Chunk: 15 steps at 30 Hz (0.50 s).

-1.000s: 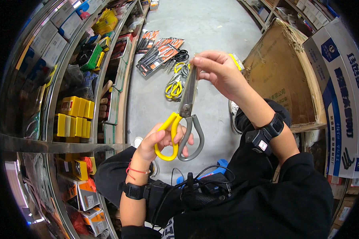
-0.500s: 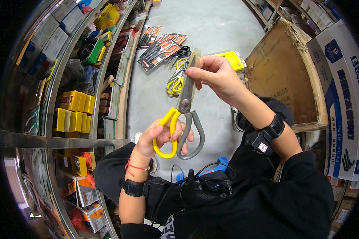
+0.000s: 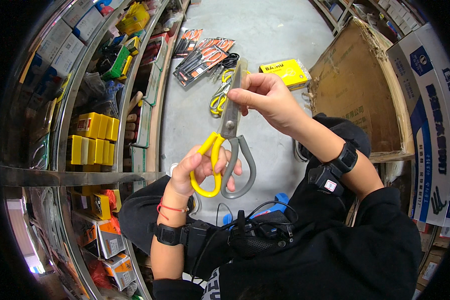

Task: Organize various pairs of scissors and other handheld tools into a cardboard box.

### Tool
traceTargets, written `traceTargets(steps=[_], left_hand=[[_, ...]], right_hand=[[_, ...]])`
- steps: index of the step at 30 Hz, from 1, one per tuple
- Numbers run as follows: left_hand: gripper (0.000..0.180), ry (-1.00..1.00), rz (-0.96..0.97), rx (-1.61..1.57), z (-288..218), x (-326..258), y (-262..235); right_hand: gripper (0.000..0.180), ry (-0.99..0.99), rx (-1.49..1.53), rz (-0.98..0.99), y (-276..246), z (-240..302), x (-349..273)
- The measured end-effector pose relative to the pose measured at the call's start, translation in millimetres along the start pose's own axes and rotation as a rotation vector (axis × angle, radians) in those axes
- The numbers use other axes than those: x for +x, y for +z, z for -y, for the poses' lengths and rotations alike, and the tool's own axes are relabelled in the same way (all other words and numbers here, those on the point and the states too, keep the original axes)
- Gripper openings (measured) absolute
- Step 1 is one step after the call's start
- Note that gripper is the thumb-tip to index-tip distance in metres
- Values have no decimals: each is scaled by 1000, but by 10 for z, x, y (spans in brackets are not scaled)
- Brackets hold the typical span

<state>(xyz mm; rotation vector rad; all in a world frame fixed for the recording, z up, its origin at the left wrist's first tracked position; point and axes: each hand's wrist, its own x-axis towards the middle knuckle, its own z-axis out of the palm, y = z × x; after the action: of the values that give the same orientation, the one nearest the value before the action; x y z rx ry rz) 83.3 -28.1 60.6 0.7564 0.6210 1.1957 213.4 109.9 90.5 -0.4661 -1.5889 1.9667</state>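
Observation:
A large pair of scissors [image 3: 229,127], one handle loop yellow and the other grey, is held upright in front of me with its blades pointing away. My left hand [image 3: 189,170] grips the handles from below, fingers through and behind the yellow loop. Thumb and fingers of my right hand [image 3: 267,97] pinch the upper blades, which lie in a clear plastic sleeve [image 3: 243,67]. Behind the blades, partly hidden, yellow-handled scissors [image 3: 217,104] lie on the floor. Beyond them are several carded scissors packs [image 3: 201,65] with orange printing, and a black-handled pair [image 3: 231,61].
A yellow box [image 3: 285,75] lies on the floor beyond my right hand. Metal shelving [image 3: 85,179] with yellow boxes [image 3: 92,142] and tools runs along my left. On the right stand a big brown carton [image 3: 355,90] and a tall white-and-blue box [image 3: 427,135].
My right hand has shifted slightly down along the blades, uncovering more of the yellow box behind it. My left hand keeps its grip on the handles.

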Motion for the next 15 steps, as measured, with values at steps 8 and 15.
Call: traceTargets(steps=[8, 15], left_hand=[[51, 0, 53, 46, 6, -12, -94], [45, -20, -29, 70, -16, 3, -40]], right_hand=[[17, -26, 25, -22, 82, -91, -6], [17, 32, -1, -9, 76, -89, -29]])
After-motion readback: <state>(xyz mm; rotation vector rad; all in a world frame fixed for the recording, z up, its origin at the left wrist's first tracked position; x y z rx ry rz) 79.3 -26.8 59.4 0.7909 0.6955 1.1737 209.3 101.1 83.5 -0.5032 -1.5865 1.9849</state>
